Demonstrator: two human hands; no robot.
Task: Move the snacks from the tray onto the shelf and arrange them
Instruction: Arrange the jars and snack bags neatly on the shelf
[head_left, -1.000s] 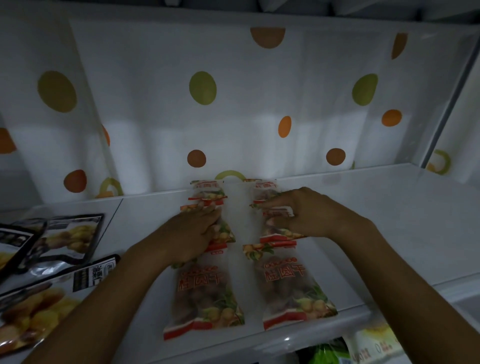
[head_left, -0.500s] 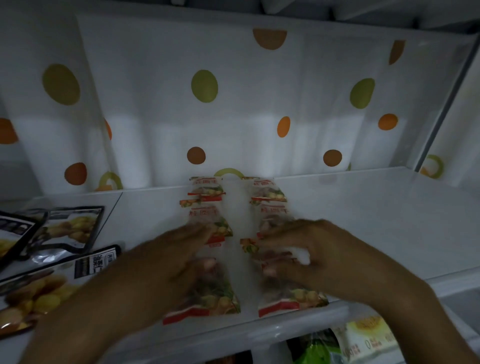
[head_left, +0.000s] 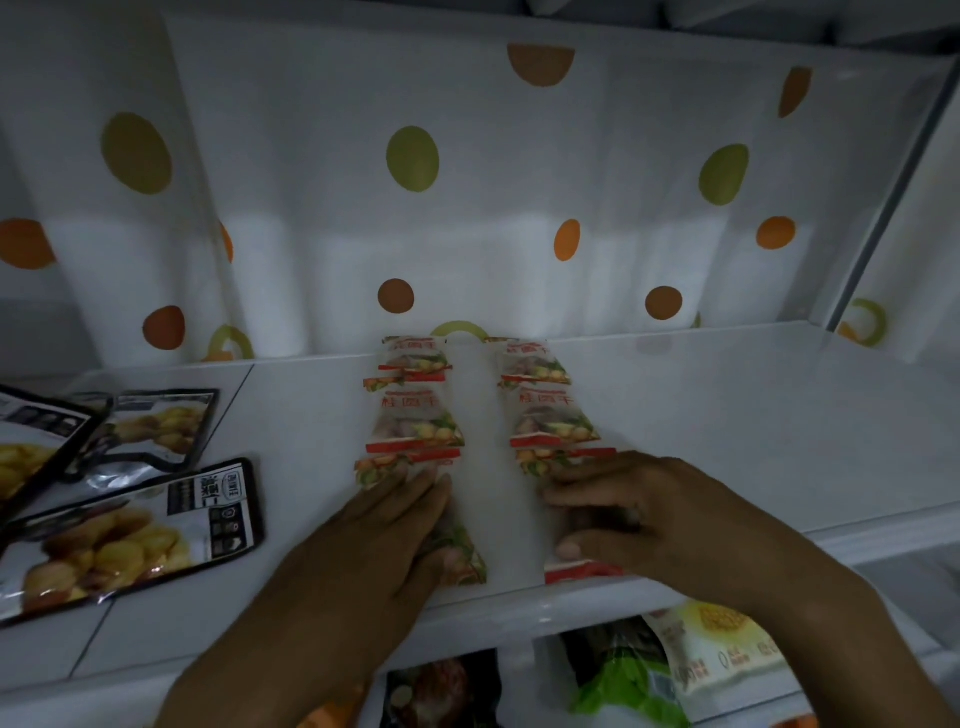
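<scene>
Two rows of overlapping clear snack packets with red bands lie on the white shelf (head_left: 753, 426), running front to back. The left row (head_left: 415, 426) and the right row (head_left: 550, 421) are a narrow gap apart. My left hand (head_left: 374, 551) covers the front packet of the left row, fingers on top and thumb at its near end. My right hand (head_left: 654, 514) grips the front packet of the right row between curled fingers and thumb. No tray is in view.
Black pouches of yellow snacks (head_left: 130, 540) lie flat on the shelf's left part, another (head_left: 156, 431) behind them. A white dotted sheet (head_left: 311, 208) backs the shelf. Below the front edge sit a green bag (head_left: 628, 686) and a pale packet (head_left: 717, 644).
Both hands have drawn back from the middle packets of the rows to the front packets near the shelf edge. The packets behind them now lie uncovered.
</scene>
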